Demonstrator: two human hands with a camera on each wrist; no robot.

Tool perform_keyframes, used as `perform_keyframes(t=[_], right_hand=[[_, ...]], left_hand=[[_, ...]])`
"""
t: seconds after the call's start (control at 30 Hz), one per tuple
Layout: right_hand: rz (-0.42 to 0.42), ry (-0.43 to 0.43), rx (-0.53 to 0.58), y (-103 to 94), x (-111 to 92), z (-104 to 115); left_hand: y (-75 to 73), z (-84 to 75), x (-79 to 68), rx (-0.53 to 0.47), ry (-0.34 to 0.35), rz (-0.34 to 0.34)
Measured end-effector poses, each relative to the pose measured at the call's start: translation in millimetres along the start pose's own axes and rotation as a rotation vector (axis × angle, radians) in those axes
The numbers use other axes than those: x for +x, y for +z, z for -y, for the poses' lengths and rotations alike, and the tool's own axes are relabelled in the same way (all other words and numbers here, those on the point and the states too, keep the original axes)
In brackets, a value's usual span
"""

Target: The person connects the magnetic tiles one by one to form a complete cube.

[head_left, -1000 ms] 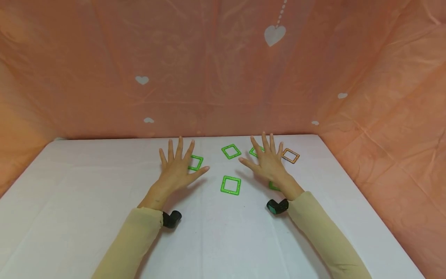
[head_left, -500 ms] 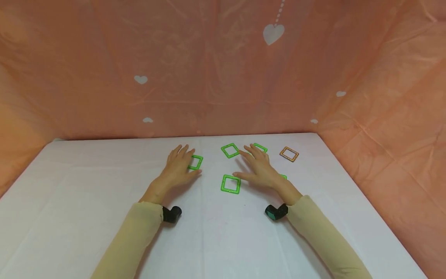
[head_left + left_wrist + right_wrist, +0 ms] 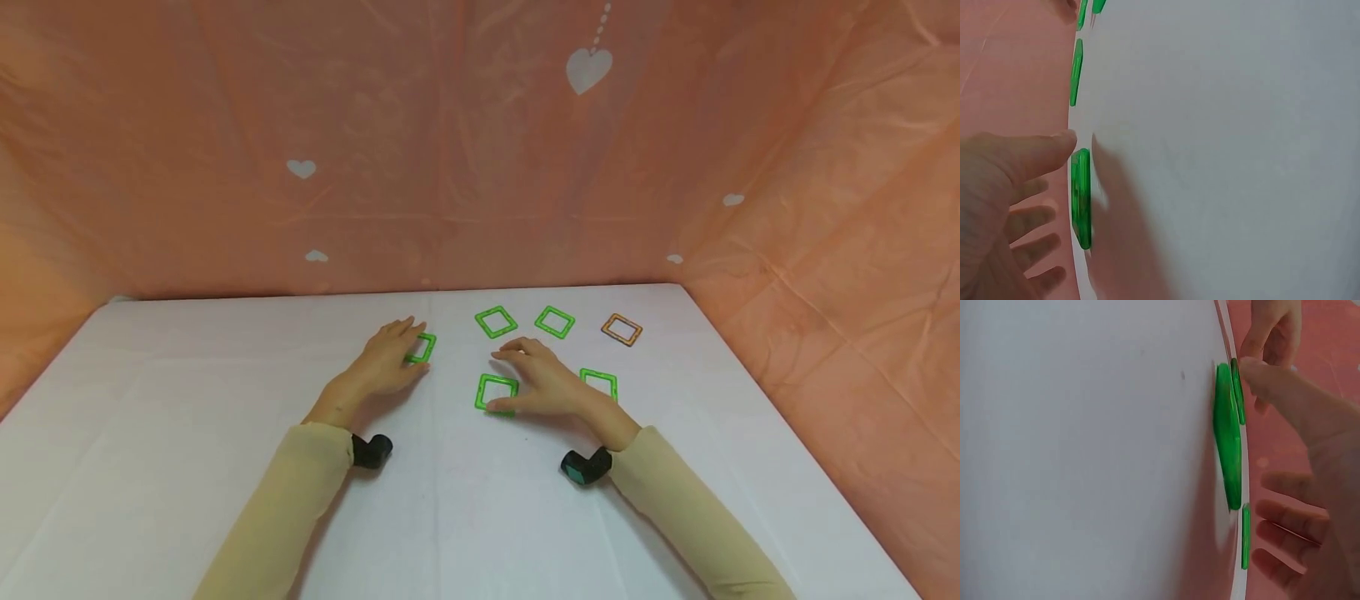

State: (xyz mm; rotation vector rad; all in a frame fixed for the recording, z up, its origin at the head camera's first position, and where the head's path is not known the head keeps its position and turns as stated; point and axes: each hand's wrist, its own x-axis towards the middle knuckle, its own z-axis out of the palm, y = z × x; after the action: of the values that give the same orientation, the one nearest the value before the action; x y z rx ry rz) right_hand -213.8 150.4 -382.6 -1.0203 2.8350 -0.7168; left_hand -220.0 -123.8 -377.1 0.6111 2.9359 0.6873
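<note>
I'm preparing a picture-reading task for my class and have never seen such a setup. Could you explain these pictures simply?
There is no machine here: a person works with two bare hands. The wide picture comes from a camera worn on the head, looking forward and down. The two close pictures come from cameras worn on the wrists, so the table looks tipped on its side.

On the white table lie five green frames and one orange frame, all four-sided and open in the middle. The left hand is beside the leftmost green frame; the right hand reaches over the nearer middle one, its thumb apart from the fingers. Neither hand appears to hold anything, though light touching is hard to rule out.
</note>
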Motion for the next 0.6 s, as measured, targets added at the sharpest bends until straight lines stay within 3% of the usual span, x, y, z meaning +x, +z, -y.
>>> perform_keyframes(t=[0.3, 0.6], right_hand=[[0.066, -0.005, -0.010, 3.7, -0.1, 2.9], [0.058, -0.037, -0.020, 4.6, 1.1, 4.0]], left_hand=[[1.0, 3.2, 1.0, -0.017, -0.011, 0.020], [3.5, 2.2, 3.1, -0.035, -0.025, 0.013]])
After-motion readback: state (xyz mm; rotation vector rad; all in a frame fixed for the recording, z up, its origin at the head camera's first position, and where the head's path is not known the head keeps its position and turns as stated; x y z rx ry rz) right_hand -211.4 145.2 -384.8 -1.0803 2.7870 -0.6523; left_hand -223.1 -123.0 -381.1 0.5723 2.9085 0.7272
